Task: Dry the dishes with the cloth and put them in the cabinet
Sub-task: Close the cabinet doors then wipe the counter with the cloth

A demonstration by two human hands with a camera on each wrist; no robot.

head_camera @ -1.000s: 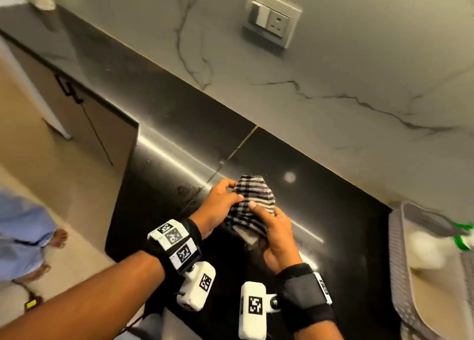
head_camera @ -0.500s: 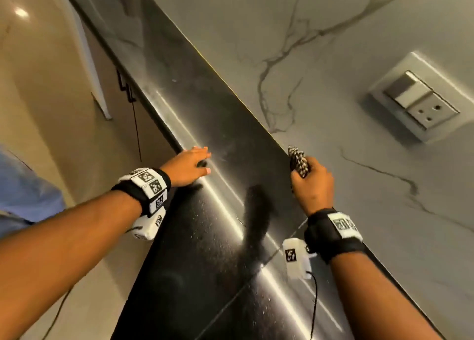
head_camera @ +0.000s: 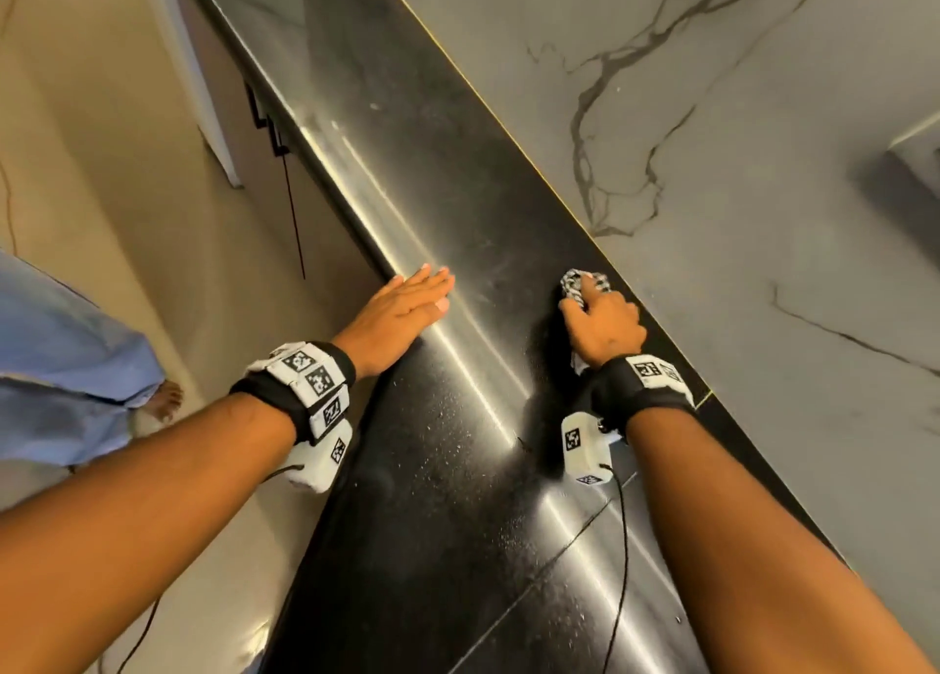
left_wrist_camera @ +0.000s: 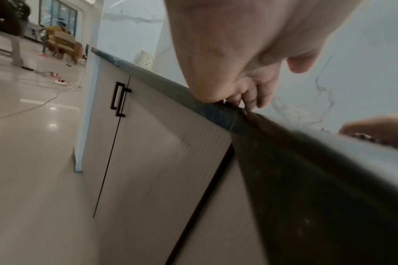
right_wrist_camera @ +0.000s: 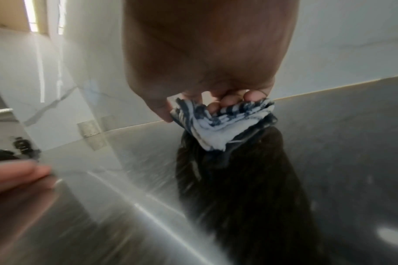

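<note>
My right hand [head_camera: 597, 317] grips a bunched black-and-white checked cloth [head_camera: 577, 283] just above the black countertop [head_camera: 458, 444], close to the marble wall. In the right wrist view the cloth [right_wrist_camera: 218, 123] is folded under my curled fingers [right_wrist_camera: 227, 100]. My left hand [head_camera: 407, 302] lies flat with straight fingers on the counter's front edge, holding nothing. The left wrist view shows that left hand [left_wrist_camera: 243, 93] over the counter edge, with the cabinet doors [left_wrist_camera: 148, 143] below. No dishes are in view.
Under the counter are pale cabinet doors with black handles [left_wrist_camera: 120, 99]. A wall socket [head_camera: 915, 149] sits at the right edge. A person in blue clothing [head_camera: 66, 358] stands barefoot on the floor at the left. Cables [left_wrist_camera: 34, 107] lie across the floor.
A second ago both hands were folding the cloth on the counter beside a dish rack. Now the view has swung left, my right hand alone holds the bunched cloth, and my left hand rests flat.
</note>
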